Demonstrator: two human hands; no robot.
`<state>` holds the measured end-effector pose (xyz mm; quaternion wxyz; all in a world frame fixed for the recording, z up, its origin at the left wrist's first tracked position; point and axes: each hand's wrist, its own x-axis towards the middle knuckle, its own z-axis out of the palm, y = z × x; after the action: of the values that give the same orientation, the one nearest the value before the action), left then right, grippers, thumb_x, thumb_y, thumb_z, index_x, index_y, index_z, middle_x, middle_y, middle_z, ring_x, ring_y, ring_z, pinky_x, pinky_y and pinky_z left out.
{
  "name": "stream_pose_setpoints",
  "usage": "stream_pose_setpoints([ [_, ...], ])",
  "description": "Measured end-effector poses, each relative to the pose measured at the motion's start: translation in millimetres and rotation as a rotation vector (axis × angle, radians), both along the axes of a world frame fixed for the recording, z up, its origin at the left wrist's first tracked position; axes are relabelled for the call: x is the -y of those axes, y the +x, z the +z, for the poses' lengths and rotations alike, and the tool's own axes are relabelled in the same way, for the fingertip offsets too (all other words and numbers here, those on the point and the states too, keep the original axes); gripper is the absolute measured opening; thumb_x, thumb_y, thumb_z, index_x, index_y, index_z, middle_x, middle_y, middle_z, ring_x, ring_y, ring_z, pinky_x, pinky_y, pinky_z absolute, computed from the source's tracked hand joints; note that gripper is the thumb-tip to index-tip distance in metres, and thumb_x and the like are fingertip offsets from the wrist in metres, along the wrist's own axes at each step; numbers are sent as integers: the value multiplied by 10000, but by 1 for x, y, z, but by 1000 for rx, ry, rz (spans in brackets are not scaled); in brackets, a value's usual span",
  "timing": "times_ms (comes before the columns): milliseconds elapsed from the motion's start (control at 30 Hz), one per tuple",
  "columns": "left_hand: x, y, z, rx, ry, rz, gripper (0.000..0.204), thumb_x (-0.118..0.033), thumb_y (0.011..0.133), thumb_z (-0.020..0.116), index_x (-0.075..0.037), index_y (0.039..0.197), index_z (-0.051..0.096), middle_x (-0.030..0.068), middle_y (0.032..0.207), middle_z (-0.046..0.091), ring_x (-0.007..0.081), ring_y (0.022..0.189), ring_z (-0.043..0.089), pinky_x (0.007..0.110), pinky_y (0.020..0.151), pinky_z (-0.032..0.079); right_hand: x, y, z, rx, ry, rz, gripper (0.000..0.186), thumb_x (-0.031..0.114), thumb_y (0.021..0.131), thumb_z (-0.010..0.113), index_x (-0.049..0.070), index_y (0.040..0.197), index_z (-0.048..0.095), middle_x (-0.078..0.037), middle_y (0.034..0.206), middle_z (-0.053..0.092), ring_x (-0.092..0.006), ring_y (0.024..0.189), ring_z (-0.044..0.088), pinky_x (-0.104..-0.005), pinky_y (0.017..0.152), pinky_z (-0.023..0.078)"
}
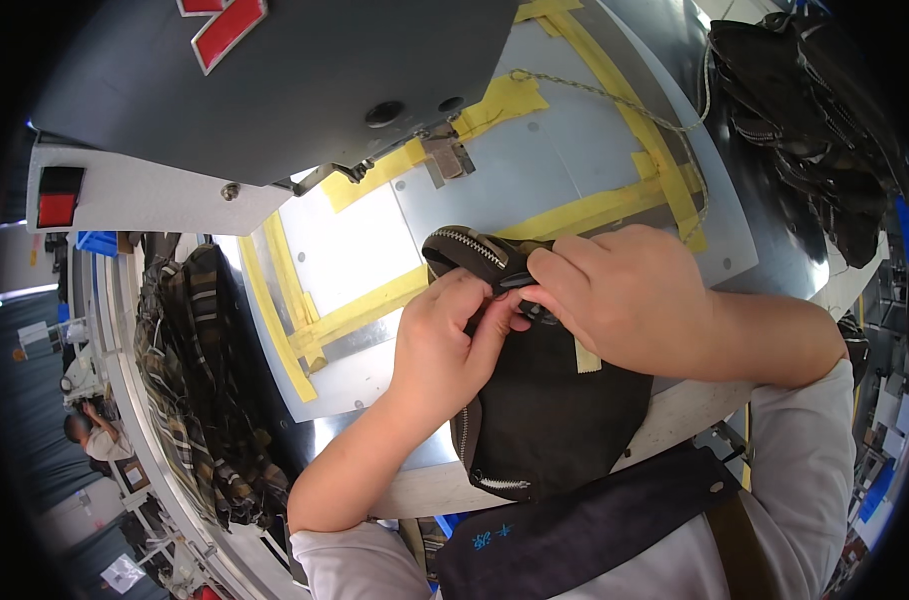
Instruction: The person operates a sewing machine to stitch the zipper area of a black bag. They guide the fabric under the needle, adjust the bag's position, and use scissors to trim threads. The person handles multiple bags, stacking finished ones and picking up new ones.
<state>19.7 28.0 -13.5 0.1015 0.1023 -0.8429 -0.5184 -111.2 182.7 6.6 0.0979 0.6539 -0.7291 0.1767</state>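
A dark olive fabric piece [565,420] with metal-toothed zippers [467,244] lies over the front edge of the work plate [355,260], which is marked with yellow tape. My left hand [450,345] pinches the piece near the folded zipper at its top, thumb and fingers curled in. Beside it, my right hand [610,300] grips the same spot, fingertips meeting those of the left around a small dark part that I cannot make out clearly. A short pale strip [587,358] shows under my right fingers.
A grey machine housing [255,90] with a metal fitting [445,160] overhangs the back left. Plaid garments [200,380] hang at the left, dark zippered garments [805,120] pile at the back right. A cord [615,100] crosses the plate. A co-worker [100,440] sits far left.
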Motion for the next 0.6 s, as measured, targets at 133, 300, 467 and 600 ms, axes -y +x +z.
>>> stream_pose_setpoints([
  [133, 1, -1, 2, -13, 29, -9, 188, 10, 863, 648, 24, 728, 518, 106, 725, 573, 211, 661, 700, 281, 520, 496, 0, -1, 1, 20, 14, 1, 166, 215, 797, 626, 82, 769, 531, -19, 609, 513, -153, 499, 567, -286, 445, 428],
  [300, 3, 1, 3, 21, 64, -31, 161, 20, 872, 633, 33, 752, 526, 103, 737, 581, 203, 699, 711, 264, 535, 505, 1, -5, -5, 45, -15, 18, 218, 264, 837, 627, 84, 764, 529, -21, 596, 503, -165, 488, 561, -295, 438, 427],
  [467, 3, 1, 1, 71, 264, 30, 127, 19, 888, 609, 40, 781, 543, 86, 745, 585, 186, 725, 711, 249, 578, 528, -3, -7, -3, 102, 56, 41, 217, 263, 810, 696, 91, 892, 591, -21, 705, 529, -199, 557, 551, -325, 496, 426],
  [600, 4, 0, 5, 101, 319, 37, 76, 16, 894, 594, 47, 829, 570, 85, 775, 591, 177, 734, 708, 247, 607, 541, -5, -8, -1, 111, 33, -6, 249, 266, 803, 705, 86, 938, 599, -28, 752, 564, -200, 581, 561, -324, 512, 432],
])
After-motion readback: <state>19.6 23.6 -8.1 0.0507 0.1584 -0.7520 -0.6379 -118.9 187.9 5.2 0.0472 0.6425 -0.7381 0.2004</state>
